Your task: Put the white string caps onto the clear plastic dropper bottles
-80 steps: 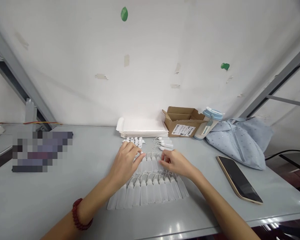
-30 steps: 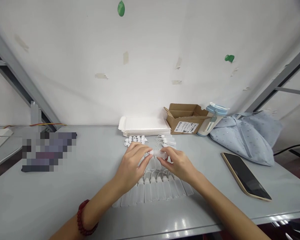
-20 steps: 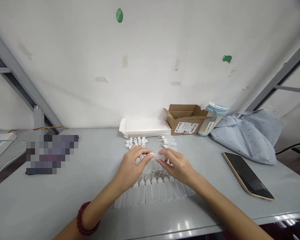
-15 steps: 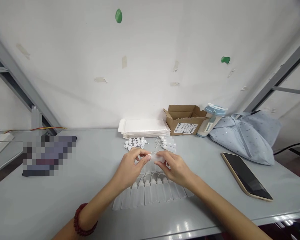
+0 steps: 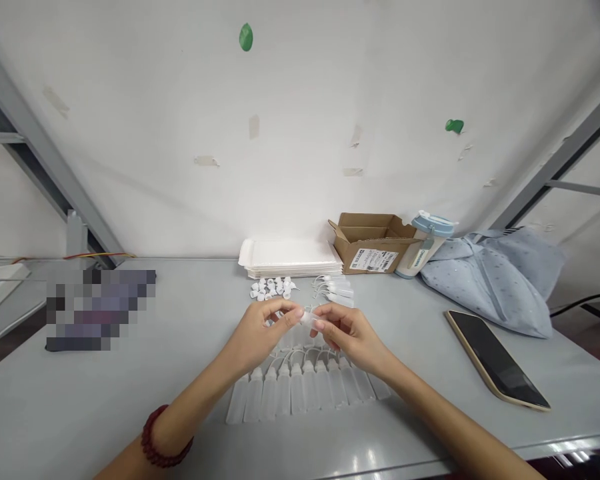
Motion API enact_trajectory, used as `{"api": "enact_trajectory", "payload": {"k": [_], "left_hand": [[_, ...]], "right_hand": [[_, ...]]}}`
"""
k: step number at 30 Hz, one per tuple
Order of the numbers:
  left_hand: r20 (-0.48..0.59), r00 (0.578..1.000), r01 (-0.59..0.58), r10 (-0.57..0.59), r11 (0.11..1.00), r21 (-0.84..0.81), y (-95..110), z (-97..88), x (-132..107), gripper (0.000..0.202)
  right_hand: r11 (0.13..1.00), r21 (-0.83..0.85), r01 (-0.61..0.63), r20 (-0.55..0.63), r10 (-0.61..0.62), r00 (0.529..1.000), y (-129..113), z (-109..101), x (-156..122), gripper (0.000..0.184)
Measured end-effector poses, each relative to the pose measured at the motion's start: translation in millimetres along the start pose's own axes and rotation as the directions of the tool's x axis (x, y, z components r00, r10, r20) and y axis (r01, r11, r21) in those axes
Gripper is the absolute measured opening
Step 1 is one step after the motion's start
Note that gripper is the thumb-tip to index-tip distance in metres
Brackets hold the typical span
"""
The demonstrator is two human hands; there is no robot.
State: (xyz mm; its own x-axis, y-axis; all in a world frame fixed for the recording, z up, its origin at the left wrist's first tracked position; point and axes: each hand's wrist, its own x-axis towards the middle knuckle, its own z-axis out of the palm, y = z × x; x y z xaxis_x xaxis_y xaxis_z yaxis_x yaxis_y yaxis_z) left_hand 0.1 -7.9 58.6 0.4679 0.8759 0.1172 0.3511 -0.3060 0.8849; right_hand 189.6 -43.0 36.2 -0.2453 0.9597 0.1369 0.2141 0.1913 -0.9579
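Note:
Between my two hands is a small translucent plastic squeeze bottle [image 5: 309, 319], mostly hidden by fingers. My left hand [image 5: 265, 333] pinches its white cap end between thumb and fingertips. My right hand [image 5: 353, 337] is closed round the bottle's body, thumb on top. Below them lies a row of similar squeeze bottles [image 5: 297, 392], side by side, with thin white cap straps curving off their necks. More bottles lie partly hidden under my hands. Behind my left hand is a loose pile of white caps [image 5: 273, 288]. A few bottles [image 5: 339, 291] lie behind my right hand.
A stack of white padded mailers [image 5: 293, 257] stands against the wall, beside an open cardboard box [image 5: 375, 250]. Right of these are a blue-lidded tumbler [image 5: 423, 247], a pale blue cloth bag [image 5: 490, 280] and a phone [image 5: 497, 360]. A blurred-out item [image 5: 100, 310] lies left.
The bottle has tilted in my hands, and my right thumb has shifted onto it. Both hands keep their grip. The whole view has shifted slightly.

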Motion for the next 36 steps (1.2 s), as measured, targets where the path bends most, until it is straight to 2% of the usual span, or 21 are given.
{"api": "enact_trajectory", "payload": {"k": [3,11,16,19,24,28,31,34,36], "left_hand": [[0.009,1.000,0.013,-0.013,0.999,0.031,-0.9,1.5,0.1,0.037],[0.038,0.995,-0.090,0.087,0.993,0.077,-0.3,1.4,-3.5,0.026],[-0.016,1.000,-0.015,0.016,0.997,0.080,0.4,3.9,-2.8,0.037],[-0.026,1.000,-0.011,0.014,0.995,0.102,0.0,5.4,-3.0,0.037],[0.021,0.994,-0.105,0.103,0.986,0.131,-3.2,5.5,-4.1,0.023],[0.016,0.982,-0.188,0.187,0.975,0.119,-4.7,7.0,-6.0,0.022],[0.005,0.992,-0.124,0.124,0.987,0.099,-2.1,8.5,-6.7,0.024],[-0.011,0.999,-0.042,0.043,0.996,0.074,1.0,8.9,-5.6,0.039],[-0.003,1.000,-0.003,0.003,0.999,0.035,1.3,8.5,-4.4,0.042]], "right_hand": [[1.000,0.009,-0.001,-0.008,0.001,1.000,-2.0,0.4,-1.3,0.026],[0.992,0.097,-0.077,0.019,0.076,0.997,-4.0,-2.5,0.4,0.030],[0.993,0.088,-0.077,0.045,0.073,0.996,-5.9,-3.5,0.1,0.030],[0.994,0.074,-0.081,0.057,0.077,0.995,-6.8,-3.3,0.0,0.030],[0.987,0.119,-0.111,0.065,0.103,0.993,-2.5,-5.6,1.5,0.032],[0.962,0.210,-0.177,0.111,0.157,0.981,-0.4,-7.5,2.3,0.034],[0.957,0.221,-0.188,0.113,0.166,0.980,-2.3,-6.3,2.0,0.037],[0.975,0.141,-0.171,0.080,0.160,0.984,-5.4,-3.7,1.5,0.039],[0.980,0.103,-0.169,0.082,0.161,0.984,-7.0,-2.5,1.3,0.038]]}}
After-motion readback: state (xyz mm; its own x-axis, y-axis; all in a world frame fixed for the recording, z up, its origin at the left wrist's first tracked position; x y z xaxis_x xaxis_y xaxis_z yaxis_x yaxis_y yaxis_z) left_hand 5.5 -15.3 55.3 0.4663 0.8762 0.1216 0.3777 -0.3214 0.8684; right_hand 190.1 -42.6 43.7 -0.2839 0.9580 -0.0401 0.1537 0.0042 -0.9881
